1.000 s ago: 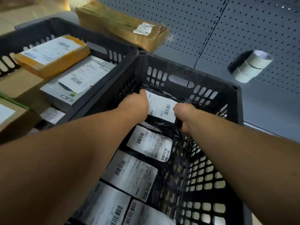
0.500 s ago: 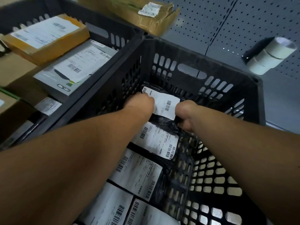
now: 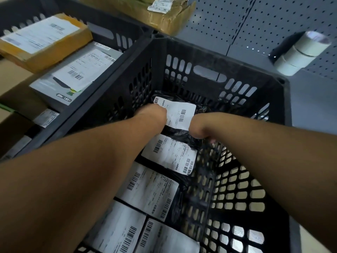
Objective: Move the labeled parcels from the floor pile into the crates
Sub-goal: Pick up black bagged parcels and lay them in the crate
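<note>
Both my arms reach down into a black slotted crate (image 3: 206,57). My left hand (image 3: 152,115) and my right hand (image 3: 197,127) grip the two sides of a black bagged parcel with a white barcode label (image 3: 179,114), low at the crate's far end. Their fingers are hidden beneath the parcel. Several more black labeled parcels (image 3: 171,156) lie in a row along the crate floor toward me.
A second black crate (image 3: 116,31) to the left holds a yellow-brown labeled box (image 3: 45,42) and a grey labeled box (image 3: 76,75). A taped brown parcel (image 3: 164,13) lies behind the crates. Rolls of tape (image 3: 300,55) hang on the grey pegboard wall.
My hands have gone lower and deeper into the crate with the black parcel, and my view has dropped closer to the crate.
</note>
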### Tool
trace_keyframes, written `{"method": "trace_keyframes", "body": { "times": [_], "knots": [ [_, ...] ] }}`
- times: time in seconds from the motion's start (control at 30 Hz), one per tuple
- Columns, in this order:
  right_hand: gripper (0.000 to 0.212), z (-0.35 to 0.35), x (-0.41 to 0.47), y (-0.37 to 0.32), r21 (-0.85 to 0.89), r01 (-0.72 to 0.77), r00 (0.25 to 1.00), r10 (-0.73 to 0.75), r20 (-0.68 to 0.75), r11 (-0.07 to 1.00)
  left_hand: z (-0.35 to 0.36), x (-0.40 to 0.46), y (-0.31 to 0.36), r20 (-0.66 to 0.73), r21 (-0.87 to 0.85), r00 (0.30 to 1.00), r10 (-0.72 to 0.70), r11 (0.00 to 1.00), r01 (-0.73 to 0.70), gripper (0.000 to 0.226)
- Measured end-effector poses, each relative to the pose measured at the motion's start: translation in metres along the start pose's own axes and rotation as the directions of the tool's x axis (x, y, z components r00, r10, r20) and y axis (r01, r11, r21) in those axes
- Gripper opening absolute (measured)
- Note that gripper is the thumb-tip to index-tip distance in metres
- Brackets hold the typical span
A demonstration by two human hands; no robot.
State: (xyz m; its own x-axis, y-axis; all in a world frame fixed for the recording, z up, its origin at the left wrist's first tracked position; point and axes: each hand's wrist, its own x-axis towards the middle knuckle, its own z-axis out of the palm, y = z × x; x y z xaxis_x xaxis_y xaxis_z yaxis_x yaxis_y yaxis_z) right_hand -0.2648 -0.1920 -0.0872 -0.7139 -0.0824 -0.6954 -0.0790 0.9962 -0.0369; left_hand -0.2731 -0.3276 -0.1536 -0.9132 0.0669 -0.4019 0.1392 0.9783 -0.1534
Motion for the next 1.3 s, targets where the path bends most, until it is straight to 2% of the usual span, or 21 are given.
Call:
{"method": "trace_keyframes", "body": {
  "times": [0.03, 0.1, 0.13, 0.2, 0.33, 0.47, 0.53, 0.6, 0.67, 0.77, 1.0, 1.2, 1.3],
  "knots": [
    [0.037, -0.003, 0.0, 0.002, 0.067, -0.023, 0.998, 0.027, -0.062, 0.997, 0.003, -0.002, -0.001, -0.005, -0.005, 1.0, 0.016, 1.0, -0.016, 0.052],
    [0.034, -0.009, -0.013, 0.008, -0.068, 0.003, 0.998, -0.007, -0.057, 0.998, 0.001, -0.007, -0.002, 0.016, -0.037, 0.999, 0.036, 0.999, -0.036, 0.055],
    [0.032, -0.014, -0.019, 0.012, -0.066, 0.008, 0.998, -0.012, -0.068, 0.998, 0.0, -0.008, -0.002, 0.012, -0.043, 0.999, 0.035, 0.998, -0.035, 0.055],
    [0.03, -0.03, -0.033, 0.025, -0.078, 0.115, 0.971, -0.128, -0.202, 0.99, -0.007, -0.013, 0.0, 0.022, -0.037, 1.0, 0.02, 0.999, -0.019, 0.056],
    [0.035, -0.053, -0.061, 0.063, -0.078, 0.14, 0.932, -0.158, -0.327, 0.987, -0.035, -0.02, 0.01, 0.023, -0.097, 1.0, 0.015, 0.995, -0.013, 0.056],
    [0.03, -0.067, -0.086, 0.104, 0.013, 0.239, 0.864, -0.207, -0.46, 0.971, -0.075, -0.027, 0.03, -0.088, -0.269, 0.996, 0.015, 0.962, -0.038, 0.052],
    [0.039, -0.069, -0.099, 0.128, 0.123, 0.305, 0.824, -0.197, -0.532, 0.944, -0.096, -0.032, 0.041, -0.195, -0.359, 0.981, -0.004, 0.931, -0.068, 0.041],
    [0.046, -0.07, -0.115, 0.155, 0.246, 0.417, 0.761, -0.188, -0.621, 0.875, -0.117, -0.038, 0.053, -0.322, -0.456, 0.942, -0.094, 0.887, -0.067, 0.033],
    [0.048, -0.068, -0.13, 0.189, 0.293, 0.46, 0.704, -0.143, -0.696, 0.838, -0.137, -0.044, 0.069, -0.432, -0.527, 0.888, -0.16, 0.843, -0.104, 0.04],
    [0.049, -0.057, -0.149, 0.245, 0.358, 0.428, 0.681, -0.036, -0.732, 0.83, -0.163, -0.057, 0.106, -0.542, -0.561, 0.827, -0.15, 0.797, -0.224, 0.047],
    [0.057, -0.002, -0.192, 0.375, 0.468, 0.19, 0.748, 0.182, -0.638, 0.863, -0.19, -0.093, 0.214, -0.656, -0.476, 0.755, 0.011, 0.77, -0.425, 0.046],
    [0.052, 0.048, -0.215, 0.477, 0.624, -0.004, 0.719, 0.436, -0.542, 0.781, -0.183, -0.108, 0.298, -0.63, -0.432, 0.762, 0.15, 0.748, -0.504, 0.047],
    [0.052, 0.076, -0.222, 0.523, 0.7, -0.045, 0.706, 0.519, -0.482, 0.712, -0.173, -0.112, 0.338, -0.6, -0.408, 0.765, 0.235, 0.733, -0.545, 0.049]
  ]
}}
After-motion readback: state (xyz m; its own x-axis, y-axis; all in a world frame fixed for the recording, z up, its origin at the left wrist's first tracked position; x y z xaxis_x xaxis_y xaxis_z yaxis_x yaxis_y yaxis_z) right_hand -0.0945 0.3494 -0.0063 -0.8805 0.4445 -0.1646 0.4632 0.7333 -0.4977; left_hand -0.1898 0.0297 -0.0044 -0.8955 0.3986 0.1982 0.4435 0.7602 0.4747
